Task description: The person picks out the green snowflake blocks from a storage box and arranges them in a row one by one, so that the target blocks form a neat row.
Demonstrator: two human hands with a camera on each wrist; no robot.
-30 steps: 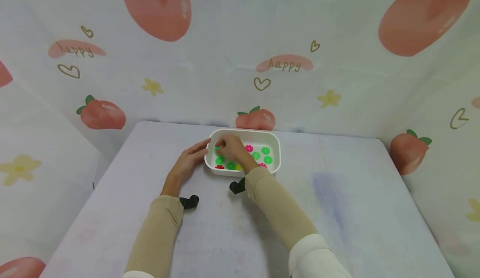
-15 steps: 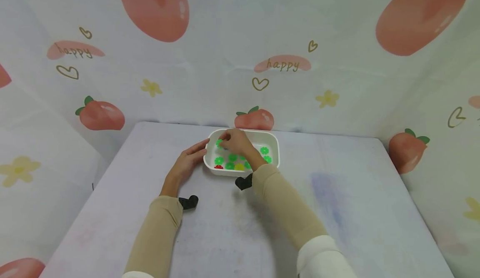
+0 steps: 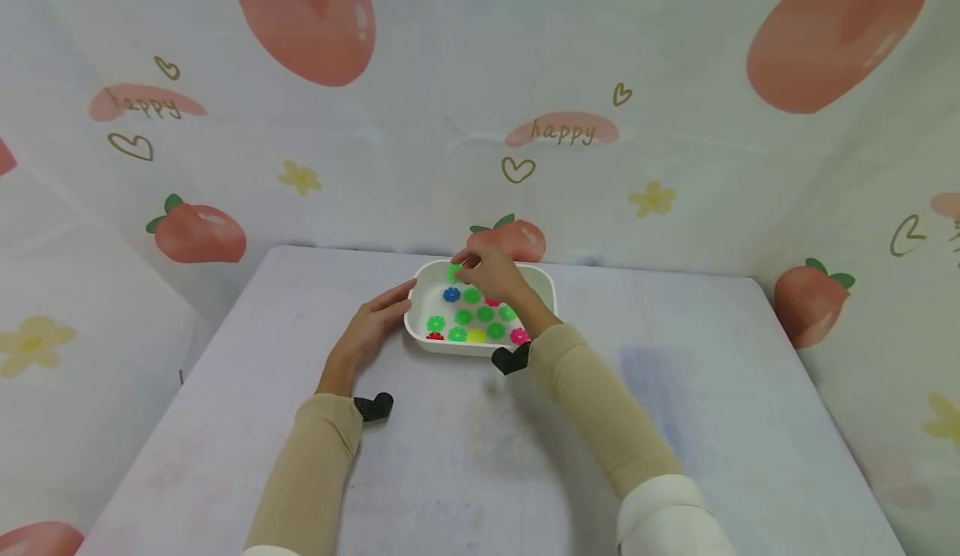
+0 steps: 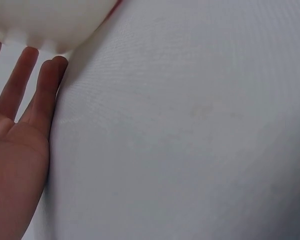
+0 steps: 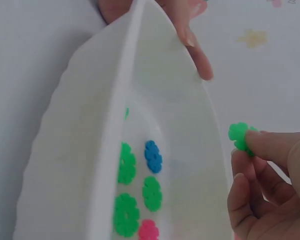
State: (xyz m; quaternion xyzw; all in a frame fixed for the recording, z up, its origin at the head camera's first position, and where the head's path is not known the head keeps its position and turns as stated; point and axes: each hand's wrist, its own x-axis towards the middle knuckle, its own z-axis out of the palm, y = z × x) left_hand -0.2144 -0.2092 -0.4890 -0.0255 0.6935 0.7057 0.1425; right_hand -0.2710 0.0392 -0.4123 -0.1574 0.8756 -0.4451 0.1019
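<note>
A white oblong bin stands near the back of the table, holding several flower-shaped plastic discs. My left hand touches its left end with straight fingers; the left wrist view shows those fingertips at the bin's wall. Over the back of the bin, my right hand pinches a green flower-shaped disc between thumb and index finger, the other fingers curled beneath. Inside the bin lie a blue disc, a yellow disc, green discs, a red disc and pink ones.
A pale table carries the bin, with bare surface in front and on both sides. A cloth backdrop printed with fruit, hearts and flowers rises close behind the bin. My right forearm crosses the bin's front right corner.
My right hand has risen from the bin's left part toward its back and right, carrying the green disc. The blue disc now shows. My left hand stays at the bin's end.
</note>
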